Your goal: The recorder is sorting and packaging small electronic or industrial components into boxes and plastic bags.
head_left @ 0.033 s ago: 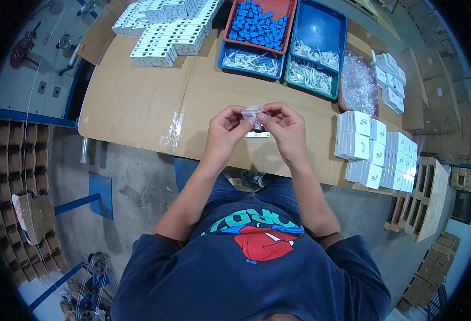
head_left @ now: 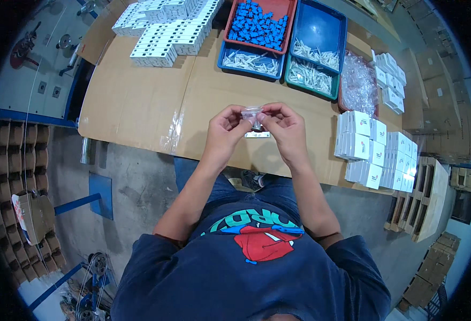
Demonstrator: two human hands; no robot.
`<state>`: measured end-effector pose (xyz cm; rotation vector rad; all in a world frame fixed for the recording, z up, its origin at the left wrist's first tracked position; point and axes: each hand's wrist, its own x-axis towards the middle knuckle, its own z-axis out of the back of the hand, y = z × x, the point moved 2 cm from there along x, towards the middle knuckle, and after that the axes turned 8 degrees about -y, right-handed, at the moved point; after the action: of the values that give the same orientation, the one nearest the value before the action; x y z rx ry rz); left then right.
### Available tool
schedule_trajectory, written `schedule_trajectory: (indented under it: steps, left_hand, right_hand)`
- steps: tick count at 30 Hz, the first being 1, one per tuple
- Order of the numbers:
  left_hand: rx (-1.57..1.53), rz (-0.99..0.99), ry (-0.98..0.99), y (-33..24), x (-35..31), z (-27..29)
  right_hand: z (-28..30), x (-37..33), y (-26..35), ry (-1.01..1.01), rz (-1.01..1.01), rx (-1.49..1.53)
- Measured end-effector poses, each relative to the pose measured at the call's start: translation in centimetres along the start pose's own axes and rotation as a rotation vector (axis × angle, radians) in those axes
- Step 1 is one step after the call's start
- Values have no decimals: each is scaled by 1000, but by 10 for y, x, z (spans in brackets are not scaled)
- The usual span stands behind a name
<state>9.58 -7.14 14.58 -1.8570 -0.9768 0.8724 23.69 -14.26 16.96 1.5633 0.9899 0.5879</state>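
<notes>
Between my two hands, above the middle of the cardboard-covered table, is a small clear plastic bag [head_left: 251, 112]. My left hand [head_left: 228, 126] pinches its left side with thumb and fingers. On its right side my right hand [head_left: 282, 124] grips it the same way. Something small and dark shows inside the bag, too small to make out. Just below the bag, a small white flat piece with dark spots [head_left: 257, 135] lies near my thumbs, partly hidden by them.
Boxes of white cases [head_left: 163, 45] stand stacked at the far left. A red tray of blue parts [head_left: 288, 32] and a blue tray [head_left: 225, 68] and green tray [head_left: 334, 96] of white plugs stand at the back. Wrapped bags [head_left: 359, 80] and white boxes [head_left: 359, 146] sit right.
</notes>
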Motion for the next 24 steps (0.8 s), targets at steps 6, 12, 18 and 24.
schedule_trajectory:
  steps: [6,12,18,24]
  left_hand:
    - [-71,8,-31,-1,0,0]
    - [-67,57,7,2,0,3]
    - [-36,16,-13,-7,-3,-4]
    - [-23,57,-34,-4,-2,2]
  right_hand:
    - [-1,-1,1,119,32,13]
    - [1,2,-1,53,28,66]
    - [0,1,-7,42,6,40]
    - [1,0,-5,115,9,38]
